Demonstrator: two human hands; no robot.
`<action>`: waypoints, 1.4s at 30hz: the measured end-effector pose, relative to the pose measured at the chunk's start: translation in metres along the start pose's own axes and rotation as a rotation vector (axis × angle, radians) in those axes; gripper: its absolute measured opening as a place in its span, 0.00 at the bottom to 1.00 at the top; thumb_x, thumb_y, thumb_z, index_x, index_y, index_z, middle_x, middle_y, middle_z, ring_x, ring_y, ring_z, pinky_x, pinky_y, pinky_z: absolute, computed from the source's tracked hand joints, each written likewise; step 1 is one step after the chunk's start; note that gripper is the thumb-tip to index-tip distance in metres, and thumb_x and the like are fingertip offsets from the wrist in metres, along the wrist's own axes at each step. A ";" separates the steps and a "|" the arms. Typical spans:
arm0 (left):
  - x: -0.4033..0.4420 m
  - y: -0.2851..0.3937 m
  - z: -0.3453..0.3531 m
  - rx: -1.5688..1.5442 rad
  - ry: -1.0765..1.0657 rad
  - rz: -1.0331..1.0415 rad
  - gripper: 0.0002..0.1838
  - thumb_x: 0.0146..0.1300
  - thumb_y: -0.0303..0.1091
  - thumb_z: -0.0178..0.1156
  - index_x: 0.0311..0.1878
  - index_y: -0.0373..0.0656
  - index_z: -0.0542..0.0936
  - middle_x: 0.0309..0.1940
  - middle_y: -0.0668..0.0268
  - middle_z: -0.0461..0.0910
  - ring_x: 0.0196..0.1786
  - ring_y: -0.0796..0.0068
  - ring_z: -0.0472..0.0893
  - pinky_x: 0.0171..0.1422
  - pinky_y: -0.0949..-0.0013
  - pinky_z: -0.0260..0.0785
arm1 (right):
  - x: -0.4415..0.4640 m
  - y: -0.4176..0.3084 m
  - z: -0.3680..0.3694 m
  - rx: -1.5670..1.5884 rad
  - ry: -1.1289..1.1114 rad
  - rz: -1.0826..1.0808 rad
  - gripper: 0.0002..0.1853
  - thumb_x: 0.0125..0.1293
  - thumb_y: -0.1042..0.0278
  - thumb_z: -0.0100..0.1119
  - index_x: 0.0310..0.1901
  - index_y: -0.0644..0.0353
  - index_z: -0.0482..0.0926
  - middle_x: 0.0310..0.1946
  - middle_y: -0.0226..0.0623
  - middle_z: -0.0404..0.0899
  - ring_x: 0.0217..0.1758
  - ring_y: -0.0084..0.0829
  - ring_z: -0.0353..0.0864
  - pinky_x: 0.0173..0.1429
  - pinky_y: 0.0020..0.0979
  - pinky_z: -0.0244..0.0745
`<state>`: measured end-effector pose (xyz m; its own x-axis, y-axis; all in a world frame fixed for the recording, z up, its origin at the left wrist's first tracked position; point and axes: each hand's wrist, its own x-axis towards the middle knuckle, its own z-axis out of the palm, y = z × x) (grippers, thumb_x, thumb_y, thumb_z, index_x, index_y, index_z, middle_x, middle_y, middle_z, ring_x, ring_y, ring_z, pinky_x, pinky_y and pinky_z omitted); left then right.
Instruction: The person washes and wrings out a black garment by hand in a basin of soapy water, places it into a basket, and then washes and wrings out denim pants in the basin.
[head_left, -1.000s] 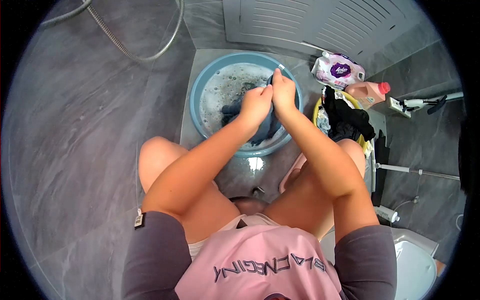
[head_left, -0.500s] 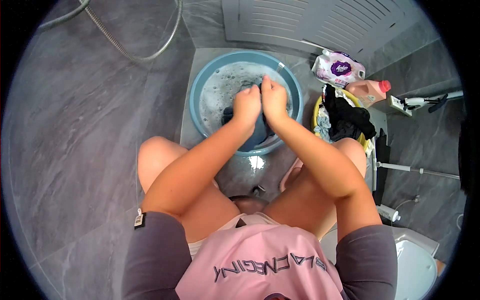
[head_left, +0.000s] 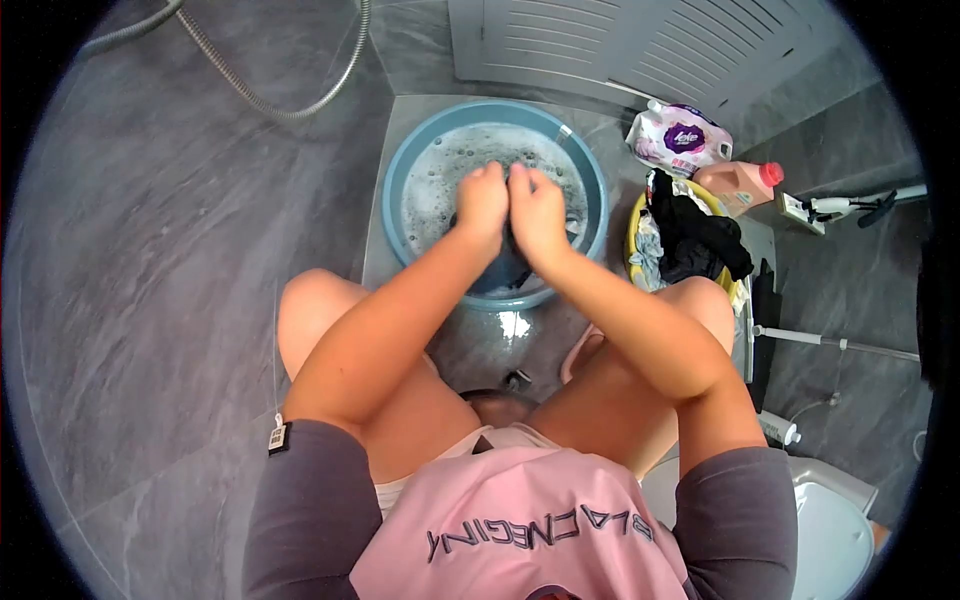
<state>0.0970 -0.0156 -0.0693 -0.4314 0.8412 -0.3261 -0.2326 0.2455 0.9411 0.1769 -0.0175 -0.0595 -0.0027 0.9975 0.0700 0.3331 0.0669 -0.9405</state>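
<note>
A round blue basin (head_left: 395, 215) holds sudsy water (head_left: 428, 195) with white foam and bubbles. Over its middle, my left hand (head_left: 482, 205) and my right hand (head_left: 538, 212) are side by side, knuckles up and fingers curled in. Both are closed on a wet dark blue cloth (head_left: 503, 272), which hangs below them into the water near the basin's close rim. What kind of garment it is cannot be made out. My hands hide its upper part, and the suds cover some of the rest.
To the right stands a yellow basket (head_left: 634, 232) heaped with dark and light clothes (head_left: 690, 235). Behind it are a pink jug with a red cap (head_left: 740, 185) and a white-and-purple pouch (head_left: 680, 138). A metal shower hose (head_left: 265, 105) hangs at upper left.
Both hands have drawn slightly back toward me, still close together. Less of the dark cloth shows between and beside them.
</note>
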 end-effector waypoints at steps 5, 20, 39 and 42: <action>0.015 0.026 -0.015 -0.004 0.158 -0.047 0.15 0.60 0.35 0.44 0.27 0.33 0.75 0.24 0.57 0.74 0.28 0.64 0.71 0.38 0.58 0.63 | -0.038 -0.031 -0.010 -0.040 -0.173 -0.168 0.17 0.62 0.58 0.51 0.27 0.66 0.70 0.23 0.59 0.72 0.30 0.61 0.71 0.32 0.44 0.68; -0.011 0.029 -0.006 -0.089 0.022 -0.083 0.14 0.60 0.39 0.46 0.29 0.37 0.73 0.26 0.62 0.73 0.31 0.71 0.71 0.38 0.65 0.62 | -0.009 -0.017 -0.012 -0.029 -0.102 -0.110 0.18 0.64 0.56 0.48 0.31 0.66 0.70 0.27 0.59 0.74 0.34 0.60 0.73 0.37 0.44 0.68; -0.043 0.006 0.011 0.055 -0.109 -0.047 0.18 0.64 0.40 0.48 0.42 0.33 0.77 0.39 0.62 0.77 0.43 0.75 0.72 0.48 0.71 0.62 | 0.021 0.003 -0.011 0.118 -0.032 0.122 0.22 0.64 0.55 0.50 0.25 0.68 0.74 0.19 0.53 0.73 0.21 0.41 0.72 0.31 0.38 0.67; -0.017 0.017 -0.001 0.100 -0.080 -0.039 0.15 0.65 0.38 0.49 0.38 0.35 0.77 0.33 0.63 0.78 0.36 0.77 0.73 0.42 0.71 0.64 | 0.004 -0.013 -0.007 0.124 -0.034 0.072 0.22 0.66 0.55 0.47 0.25 0.68 0.74 0.20 0.51 0.75 0.23 0.41 0.73 0.33 0.38 0.67</action>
<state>0.0995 -0.0262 -0.0482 -0.3522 0.8646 -0.3585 -0.1581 0.3226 0.9332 0.1789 -0.0142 -0.0451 -0.0158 0.9998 -0.0084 0.2145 -0.0048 -0.9767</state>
